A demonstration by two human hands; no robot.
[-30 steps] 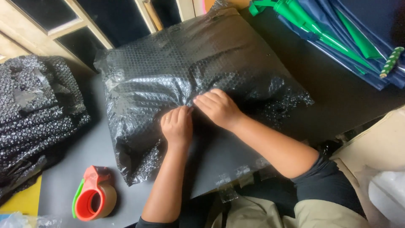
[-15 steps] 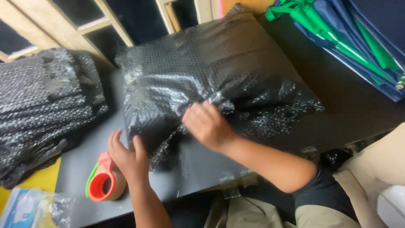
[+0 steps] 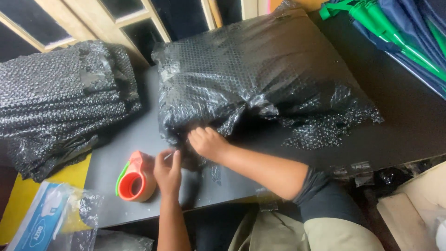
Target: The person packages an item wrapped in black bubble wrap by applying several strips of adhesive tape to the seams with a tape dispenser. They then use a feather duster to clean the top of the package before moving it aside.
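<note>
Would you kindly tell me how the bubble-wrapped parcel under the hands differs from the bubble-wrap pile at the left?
The parcel is one puffed, pillow-like bundle; the pile is flatter, in stacked folded layers. The parcel lies mid-table with the right hand pressing its loose front edge, while the pile sits untouched at the table's left end. The left hand is by the orange tape dispenser, nearer the parcel. Both are black bubble wrap.

A: The big parcel (image 3: 260, 79)?
B: Glossy black, dotted all over with bubble-wrap bumps. The pile of wrap (image 3: 60, 102) on the left is the same black.
A: The tape dispenser (image 3: 134, 179)?
B: Orange-red with a green edge, on a dark grey tabletop (image 3: 409, 121).
A: Top right?
B: Navy bags (image 3: 409, 32) with bright green straps. A yellow sheet (image 3: 28, 195) lies lower left.
</note>
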